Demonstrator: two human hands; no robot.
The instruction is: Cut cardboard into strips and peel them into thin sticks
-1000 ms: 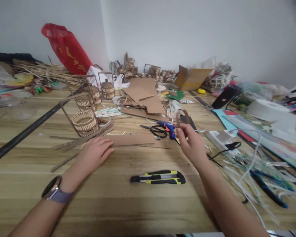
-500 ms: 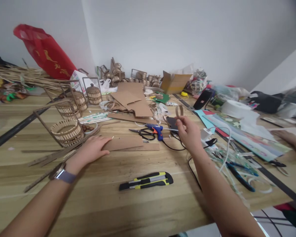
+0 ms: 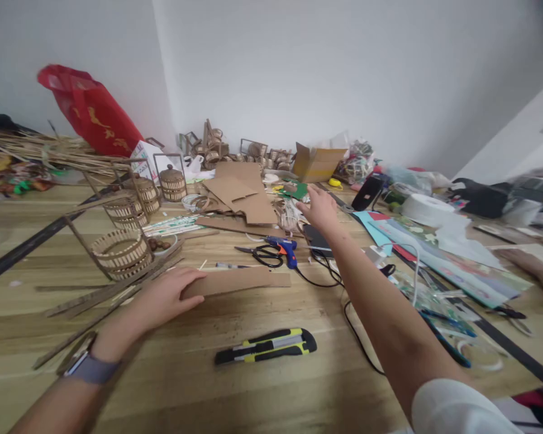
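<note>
Left hand (image 3: 169, 295): at the flat brown cardboard strip (image 3: 238, 280); gripping or not, can't tell!
Right hand (image 3: 320, 208): stretched out, thumb spread, beside the flat green piece (image 3: 301, 191)!

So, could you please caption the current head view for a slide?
Left hand at a cardboard strip, right hand extended beyond the glue gun, utility knife in the foreground.

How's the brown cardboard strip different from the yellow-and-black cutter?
The cardboard strip is plain brown; the cutter is black and yellow. The cardboard strip has the left hand at one end; neither hand touches the cutter. The cutter lies closer to the person than the cardboard strip. Both are longer than they are wide.
</note>
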